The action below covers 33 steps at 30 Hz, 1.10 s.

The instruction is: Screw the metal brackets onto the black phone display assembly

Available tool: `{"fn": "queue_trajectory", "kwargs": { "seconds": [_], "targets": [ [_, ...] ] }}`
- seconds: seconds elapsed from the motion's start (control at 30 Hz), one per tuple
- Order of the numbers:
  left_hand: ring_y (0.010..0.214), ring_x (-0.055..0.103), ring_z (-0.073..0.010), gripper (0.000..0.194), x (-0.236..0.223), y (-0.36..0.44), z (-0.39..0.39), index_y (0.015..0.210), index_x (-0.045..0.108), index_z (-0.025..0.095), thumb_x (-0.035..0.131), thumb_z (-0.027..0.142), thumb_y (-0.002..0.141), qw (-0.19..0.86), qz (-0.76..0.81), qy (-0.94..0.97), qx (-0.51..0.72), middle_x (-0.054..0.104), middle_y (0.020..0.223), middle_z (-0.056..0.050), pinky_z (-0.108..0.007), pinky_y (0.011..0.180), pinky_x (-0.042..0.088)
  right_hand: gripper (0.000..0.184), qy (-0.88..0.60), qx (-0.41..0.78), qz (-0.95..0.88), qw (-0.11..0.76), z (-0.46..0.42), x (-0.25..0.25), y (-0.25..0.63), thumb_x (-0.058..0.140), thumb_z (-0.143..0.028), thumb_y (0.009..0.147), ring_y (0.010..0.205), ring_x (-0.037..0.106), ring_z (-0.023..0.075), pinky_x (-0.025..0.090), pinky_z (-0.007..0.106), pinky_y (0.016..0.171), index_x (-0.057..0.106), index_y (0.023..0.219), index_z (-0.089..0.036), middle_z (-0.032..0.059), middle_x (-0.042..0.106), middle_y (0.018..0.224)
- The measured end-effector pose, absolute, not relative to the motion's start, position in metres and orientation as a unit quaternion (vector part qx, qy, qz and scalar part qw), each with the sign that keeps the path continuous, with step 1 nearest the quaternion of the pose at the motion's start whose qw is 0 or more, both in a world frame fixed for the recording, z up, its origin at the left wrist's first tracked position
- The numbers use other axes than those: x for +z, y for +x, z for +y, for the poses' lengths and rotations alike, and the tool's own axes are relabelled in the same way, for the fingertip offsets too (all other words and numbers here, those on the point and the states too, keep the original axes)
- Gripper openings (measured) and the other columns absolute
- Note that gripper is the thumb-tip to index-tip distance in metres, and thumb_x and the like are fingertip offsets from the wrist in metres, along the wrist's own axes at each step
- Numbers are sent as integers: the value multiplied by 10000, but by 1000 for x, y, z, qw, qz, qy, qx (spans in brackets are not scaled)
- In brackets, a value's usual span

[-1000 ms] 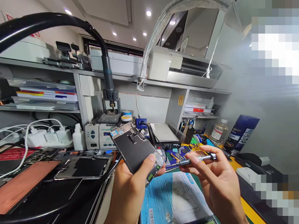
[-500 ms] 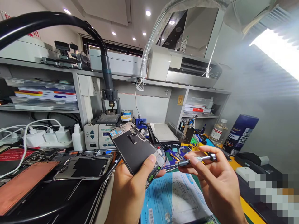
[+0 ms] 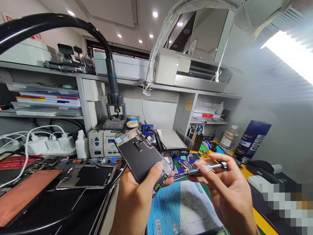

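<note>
My left hand (image 3: 137, 199) grips a phone screen assembly (image 3: 140, 156) by its lower end, back side up, tilted above the bench, thumb pressed on its dark plate. My right hand (image 3: 225, 192) pinches a small silver screwdriver (image 3: 206, 168) between its fingers. The screwdriver lies nearly level, its tip pointing left toward the assembly's lower right corner. Under both hands lies a blue and white printed sheet (image 3: 181, 209).
A second opened phone (image 3: 85, 176) and a copper-coloured plate (image 3: 22, 195) lie at left on a dark mat. Behind stand a soldering station (image 3: 102, 142), a small hot plate (image 3: 170, 138), white chargers (image 3: 49, 143), a clear bottle (image 3: 228, 138) and a blue can (image 3: 253, 140). A black flexible hose (image 3: 73, 24) arches overhead.
The screwdriver tip has edged slightly left toward the assembly. The hands otherwise hold almost still.
</note>
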<state>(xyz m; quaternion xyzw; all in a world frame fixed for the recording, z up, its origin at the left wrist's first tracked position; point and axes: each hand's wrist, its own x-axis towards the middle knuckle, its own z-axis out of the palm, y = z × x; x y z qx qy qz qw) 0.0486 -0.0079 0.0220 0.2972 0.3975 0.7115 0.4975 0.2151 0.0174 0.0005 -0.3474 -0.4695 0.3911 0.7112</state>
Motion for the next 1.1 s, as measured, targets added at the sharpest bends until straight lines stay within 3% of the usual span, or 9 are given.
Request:
{"fn": "queue_trajectory", "kwargs": {
  "seconds": [0.33, 0.63, 1.1],
  "targets": [
    [726, 773, -303, 214, 21, 48, -9, 856, 755, 98, 794, 255, 715, 504, 405, 293, 704, 811, 841, -114, -413, 703, 666, 378, -340, 394, -453, 724, 10, 7, 207, 858, -287, 753, 687, 716, 193, 639, 305, 596, 583, 1013, -269, 4, 739, 834],
    [760, 768, -327, 278, 19, 47, -7, 916, 750, 85, 775, 300, 741, 495, 416, 317, 694, 808, 856, -134, -446, 697, 664, 387, -340, 389, -457, 724, 10, 7, 207, 857, -302, 752, 700, 724, 213, 639, 318, 584, 576, 1015, -267, 14, 729, 836],
    [732, 767, -303, 211, 19, 47, -8, 859, 741, 105, 780, 270, 733, 492, 403, 310, 706, 807, 835, -109, -418, 679, 662, 390, -338, 392, -454, 725, 11, 6, 208, 857, -284, 756, 696, 718, 191, 644, 301, 602, 575, 1023, -263, 10, 735, 841]
  ]
}}
